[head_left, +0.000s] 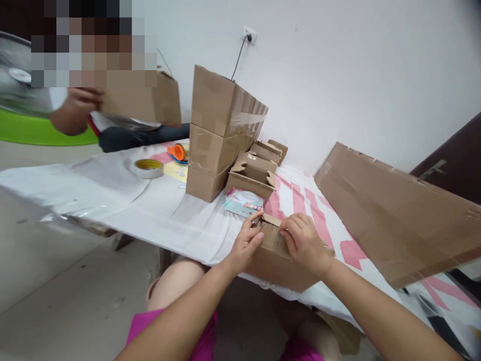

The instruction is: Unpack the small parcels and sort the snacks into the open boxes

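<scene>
A small brown cardboard box (280, 265) lies at the table's near edge, in front of me. My left hand (246, 243) rests against its left end, with fingers stretched out and the thumb apart. My right hand (303, 241) is closed at the top of the box, fingertips pinched at the edge of a flap; the exact grip is partly hidden. A narrow gap shows along the flap between my hands. Just beyond them lies a teal and pink soft packet (244, 201). Behind it stand opened cardboard boxes (250, 183) with raised flaps.
Stacked taped boxes (210, 145) stand left of centre. A tape roll (149, 168) and an orange tape dispenser (177, 151) lie on the white-covered table (165, 215). A large cardboard carton (398, 215) is at right. Across the table, another person's hand (78, 110) holds a box (165, 100).
</scene>
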`<state>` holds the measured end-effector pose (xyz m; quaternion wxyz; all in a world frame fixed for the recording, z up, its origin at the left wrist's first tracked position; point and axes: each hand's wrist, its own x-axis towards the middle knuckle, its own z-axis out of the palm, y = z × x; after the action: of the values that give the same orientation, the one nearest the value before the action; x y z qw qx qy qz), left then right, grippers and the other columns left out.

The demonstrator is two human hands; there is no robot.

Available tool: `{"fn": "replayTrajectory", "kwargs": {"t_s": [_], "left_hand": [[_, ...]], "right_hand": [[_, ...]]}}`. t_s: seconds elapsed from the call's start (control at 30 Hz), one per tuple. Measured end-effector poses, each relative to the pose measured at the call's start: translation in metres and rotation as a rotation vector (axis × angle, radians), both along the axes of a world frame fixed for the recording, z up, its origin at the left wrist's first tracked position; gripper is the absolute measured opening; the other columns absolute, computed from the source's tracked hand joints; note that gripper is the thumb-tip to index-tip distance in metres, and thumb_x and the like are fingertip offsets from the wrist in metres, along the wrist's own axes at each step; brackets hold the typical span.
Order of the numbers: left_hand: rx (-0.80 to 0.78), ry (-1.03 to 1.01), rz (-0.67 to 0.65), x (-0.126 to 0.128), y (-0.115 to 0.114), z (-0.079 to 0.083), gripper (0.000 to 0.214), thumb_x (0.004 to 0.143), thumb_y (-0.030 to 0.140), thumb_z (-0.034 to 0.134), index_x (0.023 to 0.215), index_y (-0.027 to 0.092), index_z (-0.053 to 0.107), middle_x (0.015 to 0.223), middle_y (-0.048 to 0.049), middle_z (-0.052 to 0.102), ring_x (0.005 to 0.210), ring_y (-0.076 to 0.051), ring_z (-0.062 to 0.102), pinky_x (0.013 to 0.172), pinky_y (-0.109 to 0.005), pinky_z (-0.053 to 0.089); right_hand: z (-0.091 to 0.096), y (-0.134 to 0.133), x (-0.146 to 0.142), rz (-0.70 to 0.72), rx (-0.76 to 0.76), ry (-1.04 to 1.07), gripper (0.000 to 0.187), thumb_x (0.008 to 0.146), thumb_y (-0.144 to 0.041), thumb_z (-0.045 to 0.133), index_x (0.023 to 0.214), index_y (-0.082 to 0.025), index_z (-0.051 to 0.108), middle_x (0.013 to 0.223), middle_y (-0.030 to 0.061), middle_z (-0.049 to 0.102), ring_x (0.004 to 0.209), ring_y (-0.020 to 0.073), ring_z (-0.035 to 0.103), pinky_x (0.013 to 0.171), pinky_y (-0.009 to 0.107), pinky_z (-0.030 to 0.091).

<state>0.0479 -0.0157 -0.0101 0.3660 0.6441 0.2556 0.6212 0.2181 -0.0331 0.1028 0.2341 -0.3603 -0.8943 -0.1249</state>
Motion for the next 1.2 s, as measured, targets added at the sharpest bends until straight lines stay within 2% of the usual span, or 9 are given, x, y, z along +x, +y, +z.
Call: {"fn": "replayTrajectory", "kwargs": {"t_s": [0.07, 0.2, 0.4, 0.6, 0.7, 0.87, 0.97, 1.07, 1.2], "left_hand": [[-0.005, 0.0, 0.0, 0.0004, 0.0004, -0.0006, 0.043, 0.094, 0.047, 0.042, 0.111, 0.019, 0.069, 0.148, -0.0118, 0.035, 0.134, -0.03, 0.037, 0.111, -0.045, 0.032], [-0.004, -0.001, 0.002, 0.0007, 0.0007, -0.0009, 0.043, 0.094, 0.047, 0.042, 0.111, 0.019, 0.069, 0.148, -0.0118, 0.035, 0.134, -0.031, 0.036, 0.111, -0.047, 0.031], [-0.001, 0.024, 0.014, -0.0008, -0.0007, 0.0001, 0.044, 0.094, 0.048, 0.041, 0.109, 0.019, 0.07, 0.147, -0.0116, 0.036, 0.134, -0.031, 0.037, 0.111, -0.046, 0.031], [0.0, 0.005, 0.021, -0.0004, -0.0003, -0.0012, 0.042, 0.094, 0.046, 0.042, 0.108, 0.018, 0.07, 0.147, -0.0117, 0.036, 0.132, -0.029, 0.04, 0.111, -0.042, 0.033], [0.0, 0.001, 0.022, 0.0003, -0.0003, -0.0007, 0.041, 0.094, 0.046, 0.042, 0.106, 0.018, 0.071, 0.147, -0.0117, 0.035, 0.132, -0.029, 0.039, 0.11, -0.042, 0.033], [-0.001, 0.011, 0.026, 0.0004, -0.0004, 0.0002, 0.043, 0.094, 0.047, 0.042, 0.108, 0.018, 0.07, 0.146, -0.0121, 0.036, 0.133, -0.03, 0.038, 0.111, -0.043, 0.031], [0.004, 0.021, 0.033, 0.0001, -0.0001, -0.0007, 0.043, 0.094, 0.048, 0.042, 0.106, 0.017, 0.07, 0.146, -0.0122, 0.037, 0.134, -0.03, 0.037, 0.111, -0.043, 0.031], [0.004, 0.021, 0.029, -0.0004, -0.0003, -0.0013, 0.042, 0.094, 0.047, 0.042, 0.105, 0.018, 0.07, 0.147, -0.0118, 0.036, 0.134, -0.03, 0.038, 0.111, -0.044, 0.032], [-0.008, 0.032, 0.028, -0.0009, -0.0008, -0.0007, 0.043, 0.094, 0.048, 0.042, 0.105, 0.018, 0.07, 0.147, -0.0118, 0.036, 0.132, -0.03, 0.039, 0.111, -0.043, 0.032]], "right_hand": [[-0.0021, -0.0002, 0.0012, -0.004, -0.018, 0.036, 0.015, 0.093, -0.016, 0.042, 0.086, -0.02, 0.055, 0.084, 0.0065, 0.062, 0.083, 0.0225, 0.052, 0.078, 0.039, 0.042], [-0.0043, 0.0013, -0.0012, -0.007, -0.046, 0.083, 0.013, 0.092, -0.018, 0.048, 0.102, -0.02, 0.056, 0.087, 0.0068, 0.063, 0.084, 0.0232, 0.054, 0.077, 0.038, 0.045], [-0.0041, 0.0028, -0.0066, -0.034, -0.005, 0.032, 0.017, 0.093, -0.018, 0.044, 0.083, -0.021, 0.056, 0.081, 0.0065, 0.061, 0.081, 0.0231, 0.053, 0.075, 0.038, 0.044], [-0.0068, -0.0008, -0.0029, -0.008, 0.024, -0.022, 0.017, 0.092, -0.013, 0.042, 0.084, -0.02, 0.056, 0.088, 0.0088, 0.061, 0.085, 0.0242, 0.052, 0.078, 0.04, 0.044], [-0.0088, -0.0014, 0.0003, -0.012, -0.008, 0.033, 0.016, 0.092, -0.014, 0.042, 0.085, -0.02, 0.055, 0.09, 0.0095, 0.061, 0.087, 0.0247, 0.054, 0.077, 0.041, 0.045], [-0.0085, 0.0023, -0.0004, -0.016, -0.073, 0.148, 0.017, 0.092, -0.017, 0.044, 0.105, -0.02, 0.055, 0.092, 0.0086, 0.063, 0.087, 0.0237, 0.057, 0.077, 0.039, 0.048], [-0.0075, 0.0045, -0.0046, -0.026, -0.065, 0.111, 0.012, 0.092, -0.018, 0.045, 0.095, -0.02, 0.058, 0.087, 0.0077, 0.061, 0.085, 0.0236, 0.056, 0.075, 0.039, 0.047], [-0.0077, 0.0059, -0.0077, -0.046, -0.028, 0.073, 0.016, 0.093, -0.017, 0.044, 0.082, -0.021, 0.055, 0.082, 0.0068, 0.059, 0.081, 0.023, 0.053, 0.072, 0.037, 0.045], [-0.0091, 0.0063, -0.0075, -0.039, 0.022, -0.001, 0.016, 0.092, -0.013, 0.042, 0.083, -0.02, 0.054, 0.082, 0.0074, 0.058, 0.081, 0.0236, 0.051, 0.074, 0.038, 0.043]]}}
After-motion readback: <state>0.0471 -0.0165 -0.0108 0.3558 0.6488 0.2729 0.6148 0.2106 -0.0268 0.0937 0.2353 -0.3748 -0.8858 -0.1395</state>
